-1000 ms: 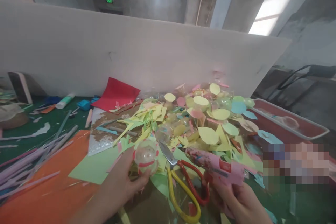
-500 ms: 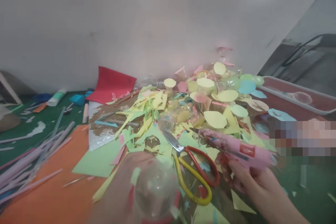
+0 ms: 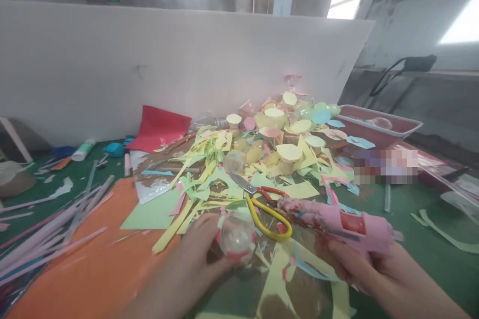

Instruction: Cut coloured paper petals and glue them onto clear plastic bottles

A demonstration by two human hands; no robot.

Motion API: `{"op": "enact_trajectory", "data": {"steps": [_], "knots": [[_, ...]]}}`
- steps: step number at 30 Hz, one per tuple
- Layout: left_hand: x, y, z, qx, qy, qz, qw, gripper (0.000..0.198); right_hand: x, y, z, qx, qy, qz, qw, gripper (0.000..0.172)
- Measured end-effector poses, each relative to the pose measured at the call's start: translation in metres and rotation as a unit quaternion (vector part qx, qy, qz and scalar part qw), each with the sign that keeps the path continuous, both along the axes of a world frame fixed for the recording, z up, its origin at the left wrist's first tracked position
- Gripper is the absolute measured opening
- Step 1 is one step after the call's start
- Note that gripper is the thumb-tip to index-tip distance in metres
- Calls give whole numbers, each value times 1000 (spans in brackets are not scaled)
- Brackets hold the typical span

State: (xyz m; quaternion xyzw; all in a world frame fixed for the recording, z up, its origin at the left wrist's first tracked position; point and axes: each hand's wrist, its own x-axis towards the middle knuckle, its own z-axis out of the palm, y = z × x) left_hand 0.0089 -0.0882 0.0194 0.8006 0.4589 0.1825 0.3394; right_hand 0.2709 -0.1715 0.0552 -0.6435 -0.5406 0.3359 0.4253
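A clear plastic ball trimmed with red strips sits low on the surface, near the front edge, the left hand curled around its left side in a closed grip. The right hand has its grip closed on a pink glue gun, nozzle aimed left toward the ball but not touching it. The step in hand appears to be gluing trim; the next move likely calls for bringing nozzle to ball while steadying it. Beyond lie yellow-and-red scissors, a heap of paper scraps and orange paper on a green surface. A white board backs it, against grey concrete walls.
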Motion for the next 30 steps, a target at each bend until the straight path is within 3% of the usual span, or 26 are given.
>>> {"op": "enact_trajectory", "data": {"steps": [3, 13, 20, 24, 30], "knots": [[0, -2, 2, 27, -4, -19, 999, 27, -8, -1, 4, -8, 1, 87, 996, 41], [0, 0, -4, 78, 6, -34, 996, 32, -20, 6, 8, 24, -2, 120, 992, 37], [1, 0, -3, 66, -11, -39, 997, 29, -20, 8, 0, 32, 2, 108, 994, 41], [0, 0, -4, 60, -12, -33, 998, 31, -27, 6, -1, 56, 39, 74, 995, 37], [0, -2, 0, 55, -12, -46, 997, 30, -26, 6, 2, 44, 10, 72, 996, 36]]}}
